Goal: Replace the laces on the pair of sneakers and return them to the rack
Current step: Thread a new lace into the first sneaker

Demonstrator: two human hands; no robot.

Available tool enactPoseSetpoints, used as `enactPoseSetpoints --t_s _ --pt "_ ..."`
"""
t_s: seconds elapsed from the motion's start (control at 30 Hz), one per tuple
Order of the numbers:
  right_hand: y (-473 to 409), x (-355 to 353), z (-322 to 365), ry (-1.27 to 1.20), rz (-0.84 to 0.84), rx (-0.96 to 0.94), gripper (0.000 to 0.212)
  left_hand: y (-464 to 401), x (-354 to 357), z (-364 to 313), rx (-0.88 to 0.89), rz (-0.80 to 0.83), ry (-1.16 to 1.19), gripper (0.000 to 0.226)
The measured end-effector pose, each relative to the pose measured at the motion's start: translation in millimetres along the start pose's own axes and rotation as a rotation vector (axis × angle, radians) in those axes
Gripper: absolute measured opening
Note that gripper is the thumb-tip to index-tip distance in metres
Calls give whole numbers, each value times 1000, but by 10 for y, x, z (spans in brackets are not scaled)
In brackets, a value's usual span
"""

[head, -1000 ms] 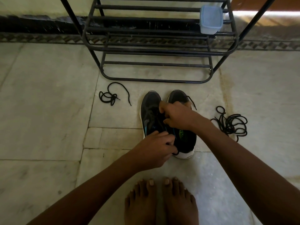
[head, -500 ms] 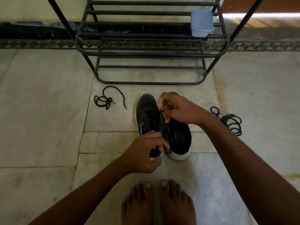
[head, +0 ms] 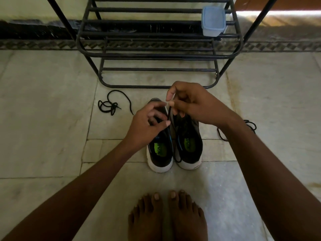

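Both hands have risen from the sneakers (head: 173, 145) on the floor; the right hand (head: 192, 103) pinches the lace (head: 168, 113) tip, the left hand (head: 147, 124) seems loosely curled beside it; threading continues.

Two bare forearms, hands raised and meeting at centre.
Right hand (head: 194, 103): thumb and forefinger pinched together, other fingers curled. Left hand (head: 147, 126): fingers loosely curled, thumb extended toward the right hand; bare feet (head: 167, 216) below.
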State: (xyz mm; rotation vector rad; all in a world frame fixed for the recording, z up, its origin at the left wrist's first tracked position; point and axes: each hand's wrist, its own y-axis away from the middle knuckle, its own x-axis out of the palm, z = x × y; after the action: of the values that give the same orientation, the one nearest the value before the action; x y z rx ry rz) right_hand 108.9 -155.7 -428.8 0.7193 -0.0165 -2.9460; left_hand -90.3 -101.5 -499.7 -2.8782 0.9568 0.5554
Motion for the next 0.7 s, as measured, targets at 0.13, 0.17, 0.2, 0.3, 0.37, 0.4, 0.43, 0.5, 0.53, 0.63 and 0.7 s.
enactPoseSetpoints --t_s 0.13,0.17,0.2,0.3,0.37,0.4,0.43,0.5,0.53,0.63,0.7 --pt "36 -10 -157 33 68 102 11 -88 -5 27 -82 -148 84 14" --pt "49 -4 -199 50 87 125 12 -98 -18 24 -110 -161 128 12" --pt "59 5 -232 72 107 148 12 -112 -41 19 -136 -184 156 10" --pt "84 32 -307 166 215 248 14 -157 -118 34 -281 -239 288 7" --pt "104 50 -343 212 313 325 18 -178 -168 44 -384 -172 446 9" --pt "110 61 -360 228 349 358 20 -186 -183 49 -411 -144 511 11" --pt "112 75 -378 244 365 389 21 -195 -194 57 -428 -135 561 13" --pt "98 94 -402 279 365 454 26 -213 -213 77 -456 -157 643 17" --pt "89 104 -407 296 363 485 27 -220 -228 93 -468 -175 666 18" --pt "82 122 -403 323 374 523 28 -233 -251 105 -472 -197 581 18" --pt "76 118 -391 322 356 468 32 -235 -243 86 -472 -182 413 20"
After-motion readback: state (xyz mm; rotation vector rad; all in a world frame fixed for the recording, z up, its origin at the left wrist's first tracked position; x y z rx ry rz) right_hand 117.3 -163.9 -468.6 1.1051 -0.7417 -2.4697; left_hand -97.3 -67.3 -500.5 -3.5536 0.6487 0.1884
